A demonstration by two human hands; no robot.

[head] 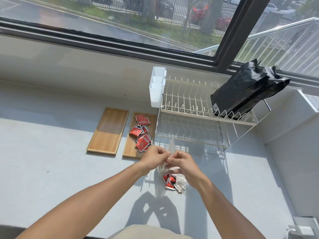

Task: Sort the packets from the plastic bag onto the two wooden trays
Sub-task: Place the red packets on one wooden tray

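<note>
Two hands are working the clear plastic bag (170, 149) right now, held up just above the grey counter (51, 169), between me and the dish rack (198, 118). I'm pinching the bag's upper part with my left hand (153, 157) and my right hand (183, 161), fingers of both closed on the film, hands nearly touching each other. Bag is hanging limp: thin, soft, crinkly film, no stiffness, so I'm judging it will fold and slip unless pinched at the mouth edge. A few packets (170, 181) are sitting in its bottom, red and pale ones, sagging below my right wrist. They are looking light, flat, foil-like, probably slick; best taken by a corner or edge, thumb against forefinger, one at a time. Many red packets (142, 133) are already lying heaped on the right wooden tray (128, 149), some overlapping, one or two near its rim. Left wooden tray (108, 131) is showing bare wood, just beside the right one, not touching as far as I can tell. I'm guessing the pale packets belong there, but can't confirm from this view. Risk I'm watching: film clinging to the packets, several coming out together. Black bag (245, 88) is resting on the rack, well apart, not in play.
</note>
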